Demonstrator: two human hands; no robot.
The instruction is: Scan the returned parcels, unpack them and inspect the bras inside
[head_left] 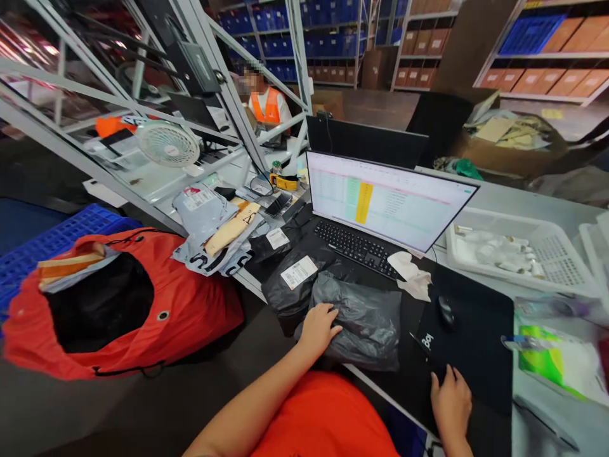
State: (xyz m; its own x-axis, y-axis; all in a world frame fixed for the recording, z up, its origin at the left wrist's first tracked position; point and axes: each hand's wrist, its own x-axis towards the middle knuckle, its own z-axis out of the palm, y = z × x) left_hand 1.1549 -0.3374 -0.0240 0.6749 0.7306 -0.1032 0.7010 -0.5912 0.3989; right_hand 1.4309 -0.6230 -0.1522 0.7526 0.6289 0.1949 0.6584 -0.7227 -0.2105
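My left hand [318,330] lies on the near left side of a dark grey plastic mailing bag [364,317], its fingers spread and not closed round it. Beside that bag is a black parcel [288,289] with a white label. My right hand [451,403] rests at the near edge of the black mouse pad [488,346], fingers loosely stretched and nothing visible in them. A thin pen-like tool [419,346] lies just beyond its fingertips. Farther up the pad sits a black mouse [446,312].
A monitor [385,200] and keyboard [354,247] stand behind the parcels. Bagged parcels [202,216] are stacked at the left. An open red sack [200,317] stands left of the desk. A white basket [561,254] sits at the right. A co-worker [269,105] is in the background.
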